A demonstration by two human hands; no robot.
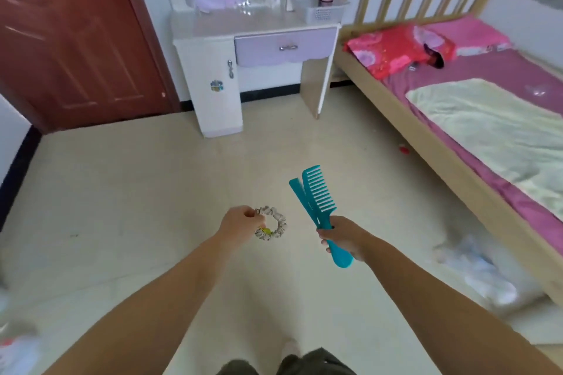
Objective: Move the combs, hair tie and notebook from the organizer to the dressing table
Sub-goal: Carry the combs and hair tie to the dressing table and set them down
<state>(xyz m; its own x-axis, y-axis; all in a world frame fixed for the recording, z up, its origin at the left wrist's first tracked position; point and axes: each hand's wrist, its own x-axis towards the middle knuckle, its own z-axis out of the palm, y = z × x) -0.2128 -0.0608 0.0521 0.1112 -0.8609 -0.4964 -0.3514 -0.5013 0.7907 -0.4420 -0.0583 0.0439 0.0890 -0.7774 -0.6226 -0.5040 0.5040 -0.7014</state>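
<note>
Your left hand [236, 224] was held out over the pale floor [137, 186], its grip pinched on the hair tie [272, 227], a pale ruffled ring with a yellow-green bit at its lower edge; the ring hung to the right of your closed fingers. Your right hand [345, 239] had its grip wrapped around the handles of two teal combs [316, 198], held together and pointing up and slightly left, the wide-toothed one in front with its teeth facing right, the narrower one crossing behind it. Both hands were apart from each other, well short of the desk [213, 27], which stood against the far wall between the red-brown door [76, 39] and the bed [457, 131]. On the desk's right end sat a pale slotted organizer [323, 12] holding a pink item too blurred to identify. The desk had a lilac drawer [286, 47] below its top. Pink pillows [405, 49] lay at the head of the bed
</note>
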